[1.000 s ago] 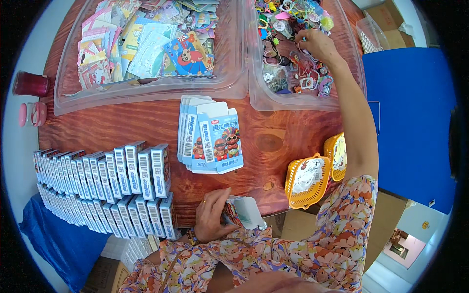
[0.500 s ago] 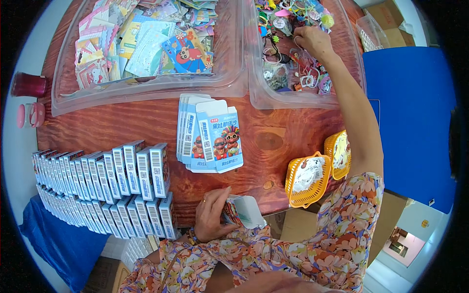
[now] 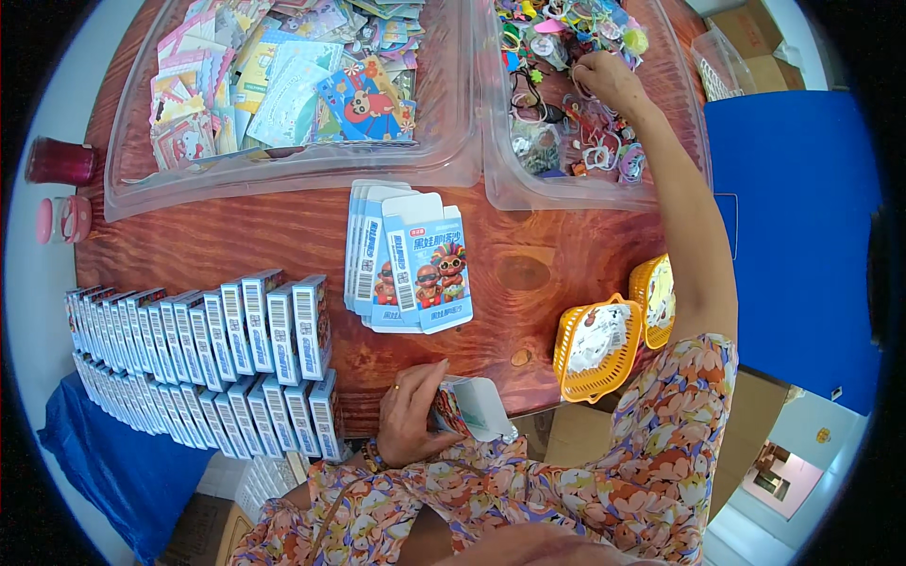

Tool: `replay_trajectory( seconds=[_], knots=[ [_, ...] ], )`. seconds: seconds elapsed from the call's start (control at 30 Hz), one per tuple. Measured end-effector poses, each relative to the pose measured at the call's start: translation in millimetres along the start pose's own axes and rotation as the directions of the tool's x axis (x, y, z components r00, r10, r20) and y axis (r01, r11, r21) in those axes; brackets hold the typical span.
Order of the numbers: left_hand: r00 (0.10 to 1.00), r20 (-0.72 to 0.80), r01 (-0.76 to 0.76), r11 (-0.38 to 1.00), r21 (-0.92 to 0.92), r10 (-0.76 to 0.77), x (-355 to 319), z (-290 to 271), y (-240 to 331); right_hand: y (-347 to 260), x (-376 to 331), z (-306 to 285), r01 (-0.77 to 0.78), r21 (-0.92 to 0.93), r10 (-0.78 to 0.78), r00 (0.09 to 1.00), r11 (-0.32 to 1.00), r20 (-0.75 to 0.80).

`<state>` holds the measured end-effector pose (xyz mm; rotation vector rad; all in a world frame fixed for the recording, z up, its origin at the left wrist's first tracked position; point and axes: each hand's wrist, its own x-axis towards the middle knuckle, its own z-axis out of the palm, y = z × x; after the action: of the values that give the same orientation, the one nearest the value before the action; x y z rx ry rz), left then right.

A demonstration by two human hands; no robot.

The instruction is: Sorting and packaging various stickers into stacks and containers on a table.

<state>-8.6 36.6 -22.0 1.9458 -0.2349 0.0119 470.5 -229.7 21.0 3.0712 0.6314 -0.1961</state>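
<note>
Near the table's front edge my left hand (image 3: 411, 415) is closed around a small card box (image 3: 479, 407), its open end tilted toward the right. My right arm reaches far forward, and my right hand (image 3: 612, 83) is down in the right plastic bin (image 3: 528, 195). Its fingers are pinched together; what they hold, if anything, is too small to make out. Around it lie hair ties and small colourful trinkets (image 3: 600, 151). A fanned stack of flat blue boxes (image 3: 408, 259) with cartoon figures rests on the wooden table, beyond my left hand.
Two rows of upright filled-out blue boxes (image 3: 255, 325) stand at the left. A second plastic bin (image 3: 283, 170) holds many printed cards (image 3: 297, 90). Two yellow baskets (image 3: 569, 363) with white packets sit near my right arm. A red jar (image 3: 61, 160) and pink-lidded container (image 3: 64, 220) are far left.
The whole view has shifted slightly. My right hand has moved only a little among the trinkets; my left hand keeps the box in the same place.
</note>
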Motion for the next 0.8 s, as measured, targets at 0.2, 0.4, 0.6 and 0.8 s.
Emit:
replay_trajectory(
  seconds=[0.2,0.4,0.6,0.8],
  knots=[
    [1.000,-0.005,0.006,1.000,0.029,-0.006,4,-1,2,-8,4,4,-0.049,-0.013,0.048,0.998,0.999,-0.040],
    [1.000,-0.023,0.003,0.999,-0.038,-0.004,-3,1,2,6,-3,-11,-0.011,0.252,0.009,1.000,0.968,0.009],
    [0.997,-0.070,0.043,0.999,-0.010,-0.043,-4,-1,9,-63,-68,-87,0.039,0.692,-0.193,0.970,0.721,0.146],
    [0.964,-0.254,0.075,0.997,-0.020,-0.078,16,3,28,-161,-189,-106,0.083,0.779,-0.409,0.883,0.621,0.231]
  ],
)
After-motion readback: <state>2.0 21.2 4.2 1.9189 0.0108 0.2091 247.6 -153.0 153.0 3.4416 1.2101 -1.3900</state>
